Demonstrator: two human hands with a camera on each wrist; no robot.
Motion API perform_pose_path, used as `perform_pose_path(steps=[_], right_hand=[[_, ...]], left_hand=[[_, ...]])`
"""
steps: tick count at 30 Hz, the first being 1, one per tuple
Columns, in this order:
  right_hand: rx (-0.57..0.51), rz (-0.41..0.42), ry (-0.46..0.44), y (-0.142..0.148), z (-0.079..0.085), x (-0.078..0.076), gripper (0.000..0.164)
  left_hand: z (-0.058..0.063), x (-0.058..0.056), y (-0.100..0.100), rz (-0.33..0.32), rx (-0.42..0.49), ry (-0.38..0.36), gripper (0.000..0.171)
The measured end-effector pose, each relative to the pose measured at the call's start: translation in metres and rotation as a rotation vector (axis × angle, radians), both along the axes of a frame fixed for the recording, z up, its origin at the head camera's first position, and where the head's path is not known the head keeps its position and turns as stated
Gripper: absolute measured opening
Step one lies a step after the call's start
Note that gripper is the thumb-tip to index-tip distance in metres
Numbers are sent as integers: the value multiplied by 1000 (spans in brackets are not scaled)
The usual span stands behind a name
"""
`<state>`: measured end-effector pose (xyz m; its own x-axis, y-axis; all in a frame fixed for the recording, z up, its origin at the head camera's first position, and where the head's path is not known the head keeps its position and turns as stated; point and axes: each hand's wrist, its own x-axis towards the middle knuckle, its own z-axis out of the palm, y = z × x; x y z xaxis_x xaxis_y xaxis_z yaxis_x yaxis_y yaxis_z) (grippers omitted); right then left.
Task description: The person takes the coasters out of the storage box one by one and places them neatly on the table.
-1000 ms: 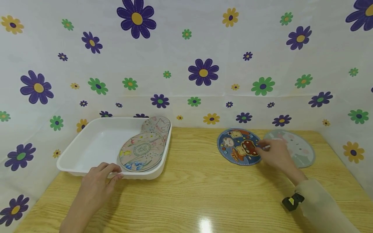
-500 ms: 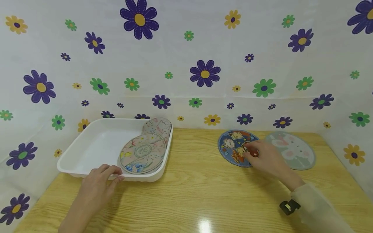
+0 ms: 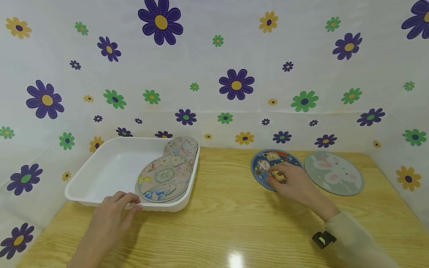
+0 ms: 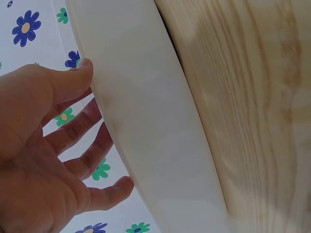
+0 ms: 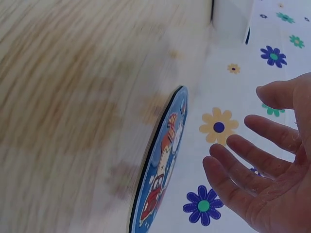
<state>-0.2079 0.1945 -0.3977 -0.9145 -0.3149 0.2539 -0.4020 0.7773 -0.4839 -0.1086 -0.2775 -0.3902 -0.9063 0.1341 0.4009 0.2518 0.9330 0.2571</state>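
My left hand point(image 3: 112, 219) holds the near rim of a white plastic tray point(image 3: 97, 167), its fingers over the rim and its thumb against the outer side. In the left wrist view the fingertips meet the tray's edge point(image 4: 146, 111). A floral round mat point(image 3: 157, 190) lies in the tray, overlapping a pink one point(image 3: 186, 145) behind it. My right hand point(image 3: 298, 188) hovers over a blue round mat point(image 3: 259, 173) with cartoon figures. The right wrist view shows its fingers spread, apart from the blue mat point(image 5: 163, 165), with nothing between them.
A pale green round mat point(image 3: 338, 175) with a white rabbit lies right of the blue one. The wooden table point(image 3: 228, 216) ends at a white flowered cloth point(image 3: 207, 59) hanging behind. A dark device point(image 3: 324, 239) sits at the right wrist.
My right hand has moved left, away from the rabbit mat and across the blue mat, uncovering the rabbit mat. My left hand stays at the tray's rim.
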Motion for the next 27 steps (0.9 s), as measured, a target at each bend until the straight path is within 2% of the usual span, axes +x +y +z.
perform_pose_path(steps=[4,11,15,19,27], right_hand=[[-9,16,-8,-8,-2,1,30],[-6,52,45,-20,-7,-1,27],[-13,68,30,-26,-8,-1,27],[-20,78,17,-33,-8,-1,28],[-18,108,51,-49,-4,-1,30]], left_hand=[[1,0,0,3,-1,-3,17],[1,0,0,7,0,-12,17],[1,1,1,4,0,1,17],[1,1,1,4,3,-2,17],[1,1,1,12,4,-10,17]])
